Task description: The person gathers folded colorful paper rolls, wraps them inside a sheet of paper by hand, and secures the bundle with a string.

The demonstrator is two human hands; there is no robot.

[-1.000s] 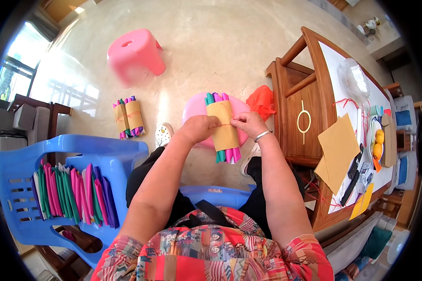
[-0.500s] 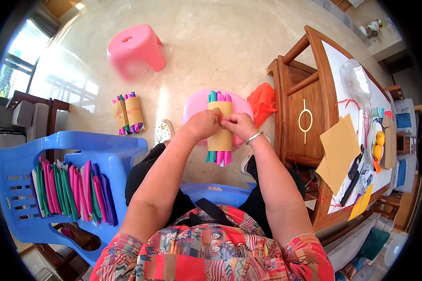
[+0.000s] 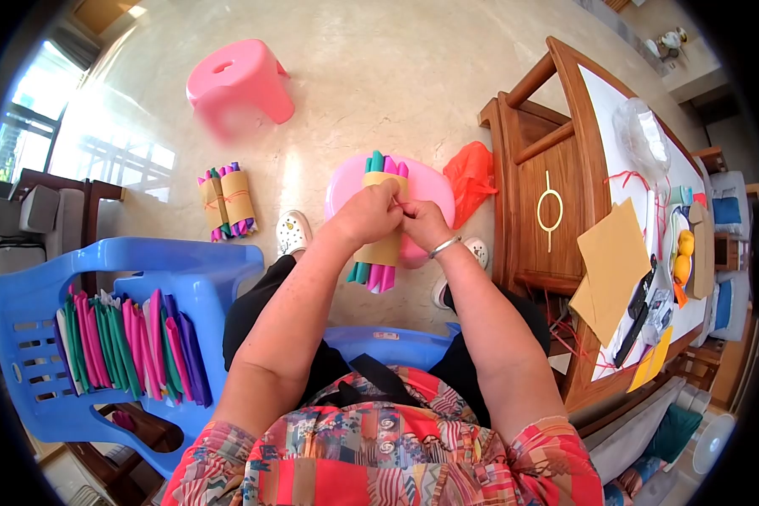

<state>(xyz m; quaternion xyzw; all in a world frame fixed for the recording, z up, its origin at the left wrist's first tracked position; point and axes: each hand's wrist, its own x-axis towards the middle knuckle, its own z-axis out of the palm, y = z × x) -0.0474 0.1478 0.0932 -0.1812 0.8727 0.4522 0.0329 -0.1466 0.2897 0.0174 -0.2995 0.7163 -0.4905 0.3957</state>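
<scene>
A bundle of rolled green and pink pieces in a brown paper wrap (image 3: 378, 253) lies on a pink stool (image 3: 434, 187). My left hand (image 3: 371, 211) is closed over the upper middle of the wrap, fingers pinched. Close against it, my right hand (image 3: 426, 226) pinches as well, at the bundle's right side. A bit of thin red string (image 3: 403, 205) shows between the fingertips; the rest of it is hidden by my hands. Both hands cover much of the wrap.
Two finished-looking brown-wrapped bundles (image 3: 226, 202) lie on the floor at left. A blue chair (image 3: 126, 253) holds a row of coloured rolls (image 3: 135, 346). A red plastic bag (image 3: 471, 181) sits beside the stool. At right stands a wooden table (image 3: 594, 169) with brown paper sheets (image 3: 611, 270). Another pink stool (image 3: 240, 80) stands farther off.
The bundle has tilted, its lower end swinging left. My hands have drawn closer together, the right one turning inward, and both still pinch at the string.
</scene>
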